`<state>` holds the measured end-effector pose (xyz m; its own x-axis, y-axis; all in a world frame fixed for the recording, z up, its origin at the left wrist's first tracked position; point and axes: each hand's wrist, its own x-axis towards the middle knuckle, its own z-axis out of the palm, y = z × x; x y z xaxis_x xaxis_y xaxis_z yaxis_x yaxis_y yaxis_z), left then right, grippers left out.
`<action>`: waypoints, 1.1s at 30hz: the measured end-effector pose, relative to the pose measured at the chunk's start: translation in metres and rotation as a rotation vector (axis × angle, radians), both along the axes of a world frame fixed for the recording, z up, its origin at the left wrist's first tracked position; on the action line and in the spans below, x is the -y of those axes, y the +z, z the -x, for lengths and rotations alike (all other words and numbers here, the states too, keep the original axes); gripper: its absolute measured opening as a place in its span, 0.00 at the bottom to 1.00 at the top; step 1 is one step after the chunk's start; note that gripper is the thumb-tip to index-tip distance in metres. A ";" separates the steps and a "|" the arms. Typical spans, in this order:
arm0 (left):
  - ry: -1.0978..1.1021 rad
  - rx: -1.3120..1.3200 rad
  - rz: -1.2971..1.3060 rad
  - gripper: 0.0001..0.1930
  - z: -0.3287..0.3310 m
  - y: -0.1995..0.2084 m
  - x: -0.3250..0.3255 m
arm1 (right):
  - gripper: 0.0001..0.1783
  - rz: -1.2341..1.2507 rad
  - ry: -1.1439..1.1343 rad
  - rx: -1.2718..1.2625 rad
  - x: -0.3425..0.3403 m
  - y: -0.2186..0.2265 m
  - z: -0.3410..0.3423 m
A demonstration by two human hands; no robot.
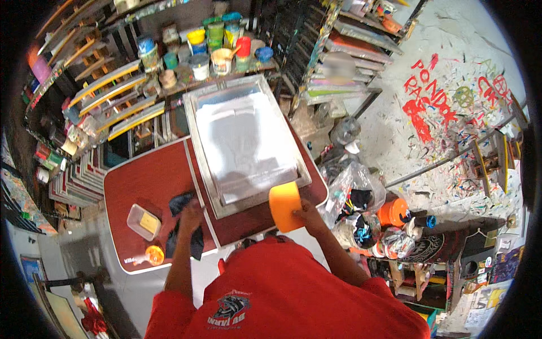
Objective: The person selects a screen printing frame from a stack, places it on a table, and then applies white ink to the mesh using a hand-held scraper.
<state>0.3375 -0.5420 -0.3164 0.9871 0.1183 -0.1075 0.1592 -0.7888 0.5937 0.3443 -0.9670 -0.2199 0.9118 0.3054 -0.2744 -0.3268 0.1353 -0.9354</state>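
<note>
While the right forearm slants up and leftward from a red sleeve at the lower right of the frame, its right hand (307, 213) is closed on the right edge of a flat yellow-orange plate with rounded corners (285, 208), held just below the centre. The left forearm rises steeply from the lower left, and the left hand (192, 217) is lowered, knuckles up, over a crumpled black cloth (195, 243) that shows above and below it; whether its fingers grip the cloth cannot be told.

Both hands work at a red-brown table with a white rim (135, 183). A large pale rectangular frame with a whitish mesh panel (245, 150) fills its upper right part, and the plate overlaps the frame's lower right corner in the view. Left of the cloth lie a clear plastic tub (134, 217) and an orange-lidded round jar (154, 255). Colourful paint pots (221, 61) crowd a shelf along the top; a clear plastic bag (353, 183) and an orange bucket (392, 212) stand close on the right.

The red shirt (299, 288) hides the bottom middle. Contact between plate and frame is unclear, the right fingertips are hard to make out, and dark fisheye corners cut off the surroundings.
</note>
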 end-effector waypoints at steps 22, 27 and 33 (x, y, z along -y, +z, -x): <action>0.369 -0.194 1.609 0.09 0.041 0.111 0.197 | 0.17 0.031 0.229 0.015 -0.068 0.013 0.006; 0.331 -0.217 1.390 0.14 0.040 0.116 0.233 | 0.15 0.054 0.157 -0.098 -0.033 0.005 -0.004; 0.123 -0.303 1.172 0.17 0.031 0.104 0.291 | 0.15 0.106 0.113 0.163 0.046 -0.038 -0.020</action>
<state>0.3070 -0.8333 -0.2119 0.8926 -0.1144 -0.4361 0.4508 0.2312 0.8621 0.3643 -1.0133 -0.2574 0.9085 0.3852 -0.1619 -0.1774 0.0048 -0.9841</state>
